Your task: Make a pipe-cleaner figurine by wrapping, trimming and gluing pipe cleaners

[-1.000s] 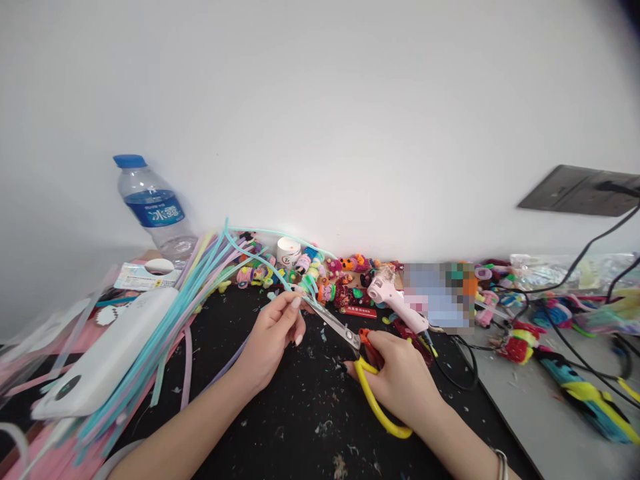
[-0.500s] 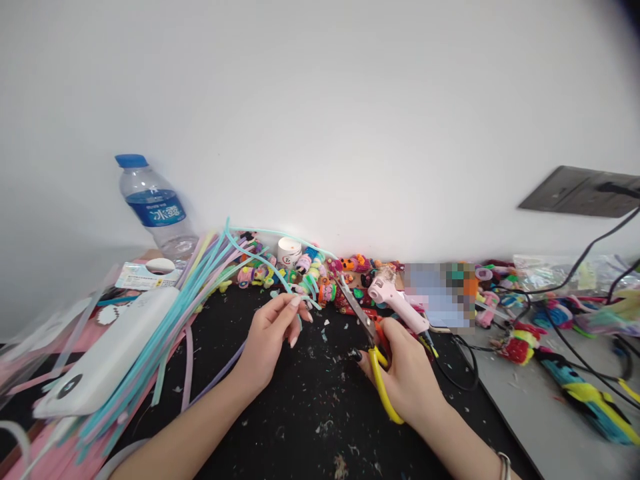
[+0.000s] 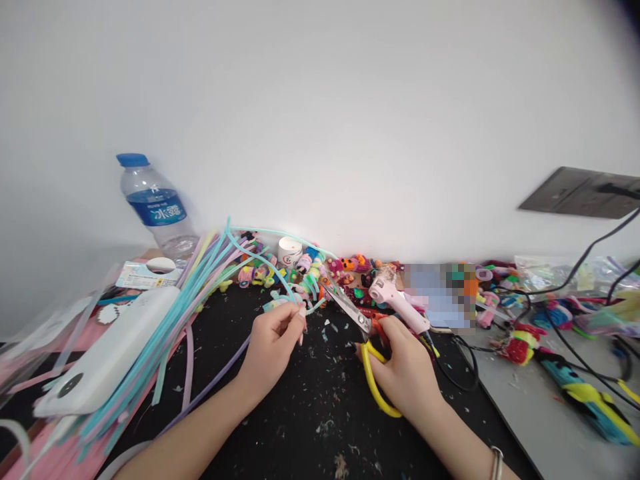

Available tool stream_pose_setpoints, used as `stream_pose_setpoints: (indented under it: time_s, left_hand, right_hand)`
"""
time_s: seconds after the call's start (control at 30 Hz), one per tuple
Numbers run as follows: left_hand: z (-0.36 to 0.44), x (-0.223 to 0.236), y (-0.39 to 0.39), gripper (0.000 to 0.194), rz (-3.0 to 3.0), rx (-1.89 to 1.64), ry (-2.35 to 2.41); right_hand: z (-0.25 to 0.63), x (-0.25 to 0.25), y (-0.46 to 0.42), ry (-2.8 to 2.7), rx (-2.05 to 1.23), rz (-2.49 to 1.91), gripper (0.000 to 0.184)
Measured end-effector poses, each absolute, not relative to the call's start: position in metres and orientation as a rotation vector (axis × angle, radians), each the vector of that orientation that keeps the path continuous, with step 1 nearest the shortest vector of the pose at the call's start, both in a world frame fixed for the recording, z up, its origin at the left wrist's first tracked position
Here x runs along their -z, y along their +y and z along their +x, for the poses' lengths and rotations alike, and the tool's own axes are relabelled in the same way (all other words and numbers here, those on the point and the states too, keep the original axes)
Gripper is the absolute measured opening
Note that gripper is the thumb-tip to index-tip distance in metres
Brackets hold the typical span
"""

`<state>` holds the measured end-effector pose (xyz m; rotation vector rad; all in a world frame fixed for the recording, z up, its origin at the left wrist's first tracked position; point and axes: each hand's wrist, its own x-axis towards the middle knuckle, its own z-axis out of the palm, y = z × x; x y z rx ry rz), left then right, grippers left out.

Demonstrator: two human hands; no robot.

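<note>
My left hand (image 3: 274, 337) is pinched closed over the black mat, with a pale blue pipe cleaner (image 3: 317, 307) at its fingertips. The exact grip is partly hidden by the fingers. My right hand (image 3: 403, 363) holds a pair of scissors (image 3: 350, 309) with yellow and orange handles. Their blades point up and left, towards the pipe cleaner piece but apart from my left fingers. Behind my left hand, small colourful pipe cleaner figures (image 3: 260, 273) lie in a row around a paper cup (image 3: 289, 252).
To the left, a white power bank (image 3: 110, 353) lies on a bundle of pastel pipe cleaners (image 3: 200, 280), near a water bottle (image 3: 157, 207). A pink glue gun (image 3: 400, 303) and a blurred phone (image 3: 437, 297) lie behind my right hand. Cables (image 3: 575, 340) cross the right side. Scraps dot the black mat (image 3: 310, 427).
My left hand has turned, its fingers folding closer together. The scissors have swung slightly left and down, and their blades look closer together.
</note>
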<state>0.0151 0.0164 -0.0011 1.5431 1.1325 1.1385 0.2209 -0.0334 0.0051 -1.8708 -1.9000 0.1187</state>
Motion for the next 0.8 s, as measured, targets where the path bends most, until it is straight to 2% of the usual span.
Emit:
stream_pose_setpoints:
  time_s: [0.27, 0.5, 0.8]
  left_hand:
    - [0.0158, -0.0005, 0.016, 0.035, 1.723, -1.146, 1.161]
    - [0.0143, 0.0008, 0.0172, 0.036, 1.573, -1.15, 1.143]
    - [0.0144, 0.0025, 0.0189, 0.033, 1.551, -1.167, 1.196]
  right_hand:
    - [0.2231, -0.0023, -0.03, -1.981, -0.042, -1.827, 0.023]
    - [0.2212, -0.0047, -0.0308, -2.041, -0.106, -1.872, 0.017]
    - [0.2184, -0.0057, -0.0314, -2.095, -0.218, -1.938, 0.023]
